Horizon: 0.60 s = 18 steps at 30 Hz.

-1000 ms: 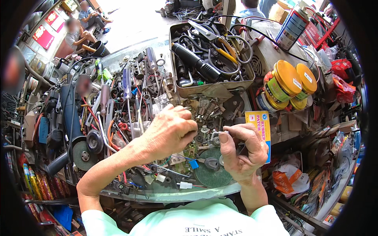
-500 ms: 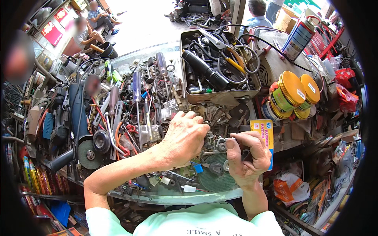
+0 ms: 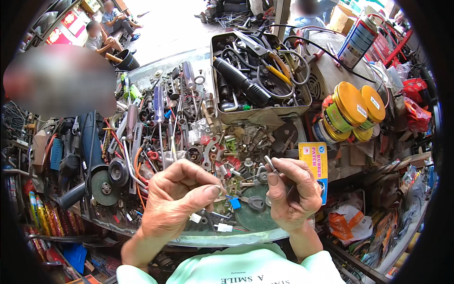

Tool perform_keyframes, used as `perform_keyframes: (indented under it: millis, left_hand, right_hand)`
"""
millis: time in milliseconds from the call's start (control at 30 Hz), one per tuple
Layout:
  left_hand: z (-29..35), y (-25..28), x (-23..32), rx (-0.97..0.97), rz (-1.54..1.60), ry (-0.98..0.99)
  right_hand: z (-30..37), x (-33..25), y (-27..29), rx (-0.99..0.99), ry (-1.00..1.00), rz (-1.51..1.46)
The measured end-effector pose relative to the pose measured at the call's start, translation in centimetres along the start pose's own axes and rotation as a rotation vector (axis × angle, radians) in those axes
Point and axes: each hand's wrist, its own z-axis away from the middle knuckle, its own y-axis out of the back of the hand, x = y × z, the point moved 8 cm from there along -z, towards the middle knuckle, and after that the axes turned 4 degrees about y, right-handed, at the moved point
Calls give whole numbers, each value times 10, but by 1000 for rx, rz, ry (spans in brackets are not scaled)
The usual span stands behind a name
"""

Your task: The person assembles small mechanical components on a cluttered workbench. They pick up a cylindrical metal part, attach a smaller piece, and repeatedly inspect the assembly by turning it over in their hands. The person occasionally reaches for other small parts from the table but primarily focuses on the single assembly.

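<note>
My right hand (image 3: pixel 295 194) pinches a small silvery metal pin (image 3: pixel 270 164) between thumb and fingers, above the right part of the cluttered bench. My left hand (image 3: pixel 177 201) is closed, thumb tip against the curled forefinger; what it grips is too small to make out. A thin pale line, perhaps wire, shows faintly between the two hands. Below them lie a green abrasive disc (image 3: pixel 253 220), a dark knob-like part (image 3: pixel 257 203) on it, and a small blue plastic piece (image 3: pixel 235 203). Loose nuts, bolts and fittings (image 3: pixel 236 146) cover the bench beyond.
A metal box of tools (image 3: pixel 257 116) stands at the far middle. An angle grinder (image 3: pixel 90 142) and screwdrivers (image 3: pixel 159 102) lie to the left. A yellow-and-blue carton (image 3: pixel 312 165) and yellow-lidded tubs (image 3: pixel 350 106) are at the right. Two people sit at the far left.
My left hand has drawn back from the pile of small parts toward me, turned over and pinched its fingers. My right hand stays nearly in place, with the metal pin now showing.
</note>
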Motion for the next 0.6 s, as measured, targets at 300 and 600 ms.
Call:
perform_keyframes:
  millis: [300, 600]
  left_hand:
    - [-17, 11, -49, 16, 194, 33]
    - [-21, 1, -47, 36, -68, -134]
  right_hand:
    - [-3, -12, -26, -206, 83, -117]
    - [7, -8, -41, -276, 101, 35]
